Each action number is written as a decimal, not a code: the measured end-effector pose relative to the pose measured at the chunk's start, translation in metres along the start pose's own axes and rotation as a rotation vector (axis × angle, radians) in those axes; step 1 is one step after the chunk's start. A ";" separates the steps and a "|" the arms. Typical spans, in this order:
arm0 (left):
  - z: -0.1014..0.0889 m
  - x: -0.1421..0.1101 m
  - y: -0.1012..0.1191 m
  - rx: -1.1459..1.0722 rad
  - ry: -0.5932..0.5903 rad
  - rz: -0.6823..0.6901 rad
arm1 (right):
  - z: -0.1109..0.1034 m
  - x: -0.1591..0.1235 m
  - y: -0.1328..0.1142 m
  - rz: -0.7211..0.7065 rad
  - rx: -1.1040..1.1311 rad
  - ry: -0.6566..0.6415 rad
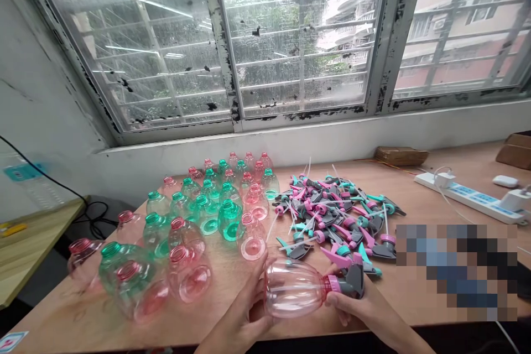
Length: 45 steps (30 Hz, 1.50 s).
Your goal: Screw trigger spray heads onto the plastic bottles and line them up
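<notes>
My left hand [244, 304] wraps round the body of a clear pink spray bottle [294, 287] lying on its side near the table's front edge. At the bottle's neck, my right hand [357, 301] grips the grey and pink trigger sprayer head [348, 281] that sits on it. A heap of loose trigger heads [332, 218], pink, teal and grey, lies just beyond my hands. Left of it stand several empty pink and green bottles [199, 221] without tops.
The wooden table [423, 199] runs under a barred window. A white power strip [468, 196] with plugged chargers lies at the right, beside a small white case [505, 181] and brown boxes [400, 155]. A lower side table [33, 232] stands at the left.
</notes>
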<state>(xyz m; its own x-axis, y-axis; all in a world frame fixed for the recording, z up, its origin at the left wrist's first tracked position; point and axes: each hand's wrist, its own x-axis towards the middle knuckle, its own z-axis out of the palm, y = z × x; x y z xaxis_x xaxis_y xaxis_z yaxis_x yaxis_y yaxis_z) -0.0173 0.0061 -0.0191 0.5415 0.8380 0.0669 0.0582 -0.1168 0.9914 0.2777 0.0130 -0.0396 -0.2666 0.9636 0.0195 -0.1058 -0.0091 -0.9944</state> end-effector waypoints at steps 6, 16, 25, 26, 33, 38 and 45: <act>0.000 -0.001 0.008 -0.036 0.023 -0.060 | 0.000 0.002 0.004 -0.020 0.007 -0.014; 0.001 0.000 0.004 0.029 0.034 -0.030 | 0.001 0.002 0.002 -0.019 0.006 -0.003; 0.001 0.000 0.008 -0.125 -0.011 -0.082 | 0.000 0.001 0.003 -0.017 0.002 0.009; 0.001 0.000 0.008 -0.102 -0.006 -0.077 | 0.000 0.001 0.003 -0.014 0.007 0.010; 0.001 0.000 0.009 -0.053 0.020 -0.045 | 0.001 0.000 0.003 -0.002 0.004 0.026; 0.001 0.000 0.009 -0.146 0.028 -0.045 | 0.000 0.000 0.005 -0.018 -0.003 0.000; -0.001 0.001 0.001 -0.080 -0.018 -0.024 | 0.001 -0.001 0.001 -0.013 0.000 0.021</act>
<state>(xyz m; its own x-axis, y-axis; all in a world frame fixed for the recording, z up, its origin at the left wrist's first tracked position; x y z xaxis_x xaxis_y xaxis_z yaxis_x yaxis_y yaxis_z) -0.0171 0.0075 -0.0176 0.5560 0.8301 0.0414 0.0043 -0.0527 0.9986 0.2768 0.0120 -0.0404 -0.2455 0.9689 0.0298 -0.1088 0.0030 -0.9941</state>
